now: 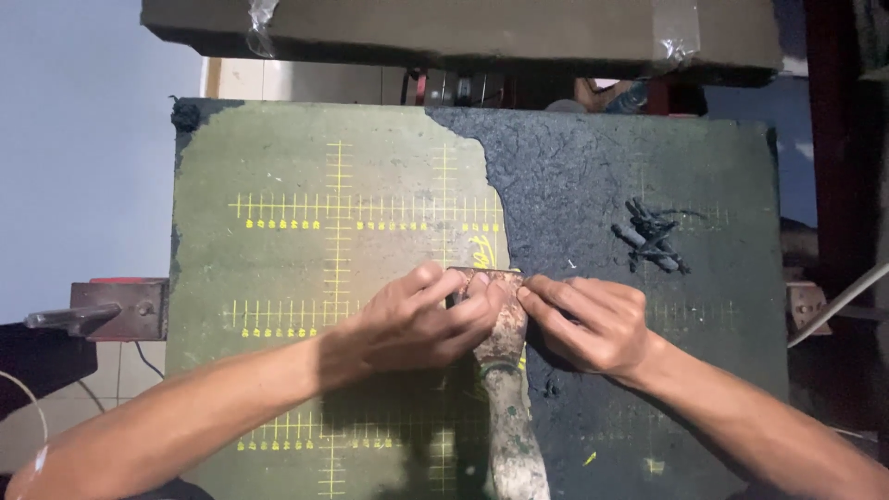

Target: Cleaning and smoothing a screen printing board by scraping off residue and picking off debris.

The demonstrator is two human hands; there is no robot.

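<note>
Left hand: your left hand (pixel 421 319) pinches the scraper (pixel 500 370) at its blade.
Right hand: your right hand (pixel 588 319) pinches the blade's right corner.
Scraper: mid-mat (pixel 278 167), handle toward you.
Room: open mat left; black bits (pixel 651 236) upper right.

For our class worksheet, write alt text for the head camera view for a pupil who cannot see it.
Two bare hands, left hand and right hand, pinch the blade end of a worn scraper on a green gridded cutting mat, half coated in black crust. A small black clump lies beyond.
</note>
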